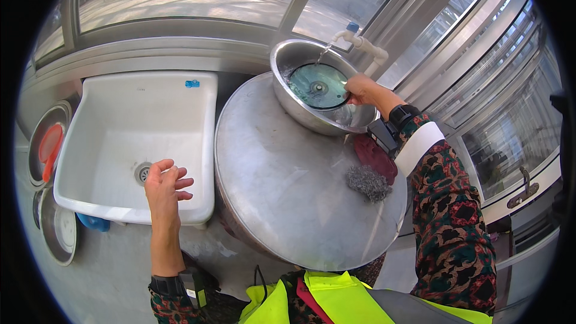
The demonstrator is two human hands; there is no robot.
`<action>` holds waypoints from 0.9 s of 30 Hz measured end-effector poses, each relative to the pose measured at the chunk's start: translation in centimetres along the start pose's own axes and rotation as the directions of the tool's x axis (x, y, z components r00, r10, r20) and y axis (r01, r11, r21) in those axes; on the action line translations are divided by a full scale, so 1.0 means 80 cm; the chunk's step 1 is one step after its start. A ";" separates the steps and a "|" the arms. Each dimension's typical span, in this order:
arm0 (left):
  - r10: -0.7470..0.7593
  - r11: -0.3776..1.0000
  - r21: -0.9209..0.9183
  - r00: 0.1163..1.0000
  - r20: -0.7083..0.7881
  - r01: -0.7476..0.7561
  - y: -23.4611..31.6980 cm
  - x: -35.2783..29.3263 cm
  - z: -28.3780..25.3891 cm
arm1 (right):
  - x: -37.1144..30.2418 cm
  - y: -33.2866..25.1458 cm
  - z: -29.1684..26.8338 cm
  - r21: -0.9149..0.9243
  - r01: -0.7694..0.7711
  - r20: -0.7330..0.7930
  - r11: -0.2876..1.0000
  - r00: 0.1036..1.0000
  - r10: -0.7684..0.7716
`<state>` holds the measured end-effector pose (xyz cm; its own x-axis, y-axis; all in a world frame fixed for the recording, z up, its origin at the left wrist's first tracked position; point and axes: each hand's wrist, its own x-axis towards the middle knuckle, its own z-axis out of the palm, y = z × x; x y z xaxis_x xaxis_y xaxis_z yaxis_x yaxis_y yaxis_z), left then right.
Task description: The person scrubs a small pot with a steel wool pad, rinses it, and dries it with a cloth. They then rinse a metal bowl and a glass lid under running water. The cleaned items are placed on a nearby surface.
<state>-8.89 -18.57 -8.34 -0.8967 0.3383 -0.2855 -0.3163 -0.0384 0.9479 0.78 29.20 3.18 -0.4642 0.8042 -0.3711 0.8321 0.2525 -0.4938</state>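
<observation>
My right hand (363, 90) is closed on the edge of a round glass lid (309, 78) with a dark rim and a small round fitting at its centre. The lid is tilted inside a metal basin (294, 107), below a white tap (348, 37) with a blue top. A thin stream of water (324, 53) falls from the tap toward the lid. Over the front part of a white sink (114, 108), my left hand (163, 187) holds nothing; its fingers are bent and apart.
The basin stands on a round metal tabletop (270, 192). Steel wool (368, 183) and a dark red cloth (373, 155) lie at its right side. Left of the sink are metal bowls (60, 228) and a red-orange plastic strainer (50, 147). Windows line the far side.
</observation>
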 end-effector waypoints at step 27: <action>0.005 1.000 0.001 1.000 0.020 -0.005 -0.012 0.004 0.013 | -0.004 -0.017 -0.008 0.135 0.271 0.130 0.953 0.949 -0.289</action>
<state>-8.56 -17.48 -9.22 -0.8919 0.3571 -0.2775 -0.3112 -0.0395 0.9495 0.00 28.91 4.46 -0.7201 0.6199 -0.3118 0.6258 0.3860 -0.6778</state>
